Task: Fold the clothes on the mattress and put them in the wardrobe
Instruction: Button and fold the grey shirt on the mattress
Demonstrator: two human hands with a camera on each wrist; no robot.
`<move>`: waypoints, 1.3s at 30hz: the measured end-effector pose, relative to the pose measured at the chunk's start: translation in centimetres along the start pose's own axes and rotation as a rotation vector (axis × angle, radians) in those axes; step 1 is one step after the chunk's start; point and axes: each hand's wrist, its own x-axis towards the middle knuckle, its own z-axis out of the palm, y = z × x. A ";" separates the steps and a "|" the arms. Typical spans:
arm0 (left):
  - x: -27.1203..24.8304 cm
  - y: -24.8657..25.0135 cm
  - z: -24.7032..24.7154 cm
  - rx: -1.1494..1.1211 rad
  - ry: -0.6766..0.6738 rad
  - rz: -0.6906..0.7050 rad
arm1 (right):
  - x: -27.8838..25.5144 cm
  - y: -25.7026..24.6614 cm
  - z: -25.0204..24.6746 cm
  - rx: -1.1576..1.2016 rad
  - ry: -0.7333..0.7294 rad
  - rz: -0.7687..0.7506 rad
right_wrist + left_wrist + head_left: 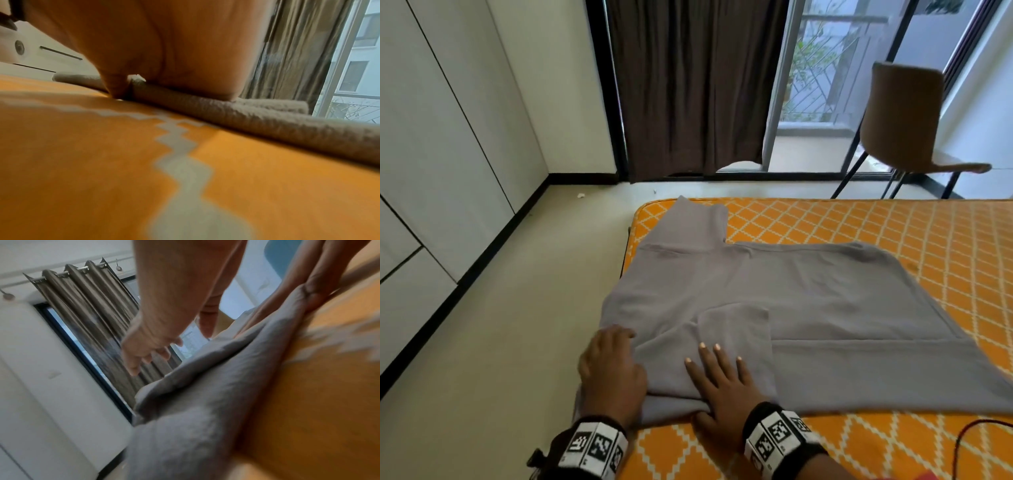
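Note:
A grey T-shirt (808,301) lies spread on the orange diamond-patterned mattress (893,222), one sleeve folded inward near the front edge. My right hand (719,370) lies flat on that folded sleeve with its fingers spread, pressing it down. At the shirt's left edge, where the cloth overhangs the mattress side, is my left hand (613,363). In the left wrist view the left hand (156,344) has relaxed fingers just above the grey cloth (195,402) and grips nothing. The right wrist view shows my palm (164,56) on the shirt's folded edge (267,116).
White wardrobe doors (431,171) line the left wall across a strip of pale floor (517,308). Behind the mattress hang a dark curtain (695,85) and a glass door. A brown chair (904,116) stands back right. A dark cable (969,435) lies on the mattress's front right.

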 end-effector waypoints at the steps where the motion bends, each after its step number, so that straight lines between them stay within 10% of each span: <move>1: -0.4 0.5 0.6 0.040 -0.117 0.054 | 0.1 -0.1 0.0 -0.034 -0.015 -0.053; 4: -1.3 0.7 2.7 0.167 -0.412 0.060 | 0.1 -0.1 -1.9 0.159 -0.078 -0.026; 8: -1.1 0.4 2.7 0.101 -0.457 0.041 | 1.5 2.4 -4.1 0.433 0.402 0.185; 15: -0.7 0.6 1.9 0.100 -0.546 0.049 | 3.2 3.5 -4.0 0.096 -0.059 -0.006; 22: -1.0 1.5 2.1 0.167 -0.540 -0.128 | 2.7 8.1 -5.1 0.019 -0.015 0.501; 27: -2.4 3.7 3.4 0.163 -0.372 0.111 | -1.3 11.2 -7.9 -0.178 0.177 0.077; 30: -3.1 5.0 4.8 0.233 -0.401 0.295 | -5.0 13.9 -4.9 -0.273 -0.002 -0.131; 39: -4.1 4.6 5.7 0.229 -0.536 0.287 | -13.4 23.8 -0.3 0.005 -0.094 0.072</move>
